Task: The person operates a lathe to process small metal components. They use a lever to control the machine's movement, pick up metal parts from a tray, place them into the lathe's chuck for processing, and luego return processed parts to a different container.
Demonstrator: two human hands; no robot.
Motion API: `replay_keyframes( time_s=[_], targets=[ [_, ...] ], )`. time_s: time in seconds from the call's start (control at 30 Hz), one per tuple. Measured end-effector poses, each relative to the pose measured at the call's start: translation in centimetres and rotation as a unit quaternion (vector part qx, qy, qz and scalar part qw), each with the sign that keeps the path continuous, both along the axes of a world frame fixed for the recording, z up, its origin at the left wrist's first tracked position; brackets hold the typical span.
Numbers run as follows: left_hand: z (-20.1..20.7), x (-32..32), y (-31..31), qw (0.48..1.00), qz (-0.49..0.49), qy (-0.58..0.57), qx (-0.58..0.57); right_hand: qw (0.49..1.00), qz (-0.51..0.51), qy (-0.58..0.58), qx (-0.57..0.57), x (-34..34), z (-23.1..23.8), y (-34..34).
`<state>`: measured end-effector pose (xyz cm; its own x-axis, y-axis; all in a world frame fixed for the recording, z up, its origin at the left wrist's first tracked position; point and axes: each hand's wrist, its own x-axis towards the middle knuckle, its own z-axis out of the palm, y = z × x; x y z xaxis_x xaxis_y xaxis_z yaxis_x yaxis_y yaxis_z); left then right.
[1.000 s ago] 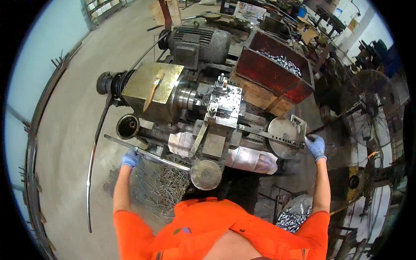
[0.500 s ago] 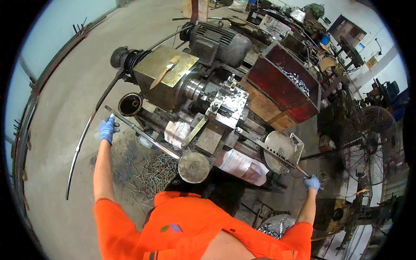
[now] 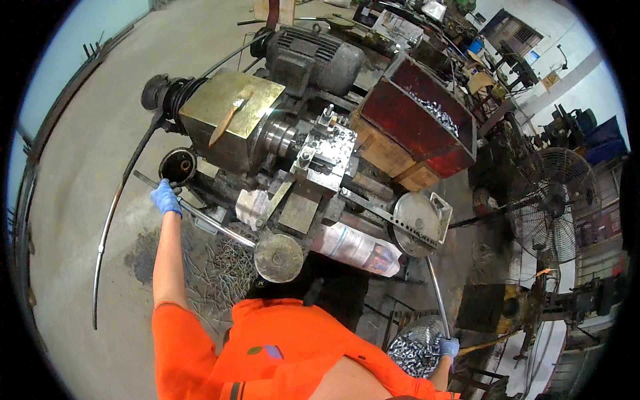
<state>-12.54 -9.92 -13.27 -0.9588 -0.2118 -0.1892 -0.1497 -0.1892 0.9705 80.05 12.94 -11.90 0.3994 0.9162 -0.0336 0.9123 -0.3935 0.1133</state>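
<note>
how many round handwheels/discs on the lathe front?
2: a small handwheel at the near edge above the orange shirt, and a larger disc to its right. Others may be hidden.

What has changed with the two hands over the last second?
The right hand pulled its long lever down and back, from beside the round disc to low beside the body. The left hand pushed its rod outward, away from the body. Both gloved hands kept their grip; the lathe and red bin stayed put.
</note>
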Motion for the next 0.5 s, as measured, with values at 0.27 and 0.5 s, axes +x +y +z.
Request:
replay_keyframes(
  time_s=[0.27,0.5],
  targets=[
    [-0.9,-0.4,-0.5,1.0,0.006,0.026,0.014,0.998,-0.017,0.02,0.049,-1.8,-0.5,-2.2],
    [-0.8,0.4,-0.3,0.999,-0.022,0.013,0.041,0.998,0.027,0.054,-0.002,0.8,-2.1,-1.7]
  ],
)
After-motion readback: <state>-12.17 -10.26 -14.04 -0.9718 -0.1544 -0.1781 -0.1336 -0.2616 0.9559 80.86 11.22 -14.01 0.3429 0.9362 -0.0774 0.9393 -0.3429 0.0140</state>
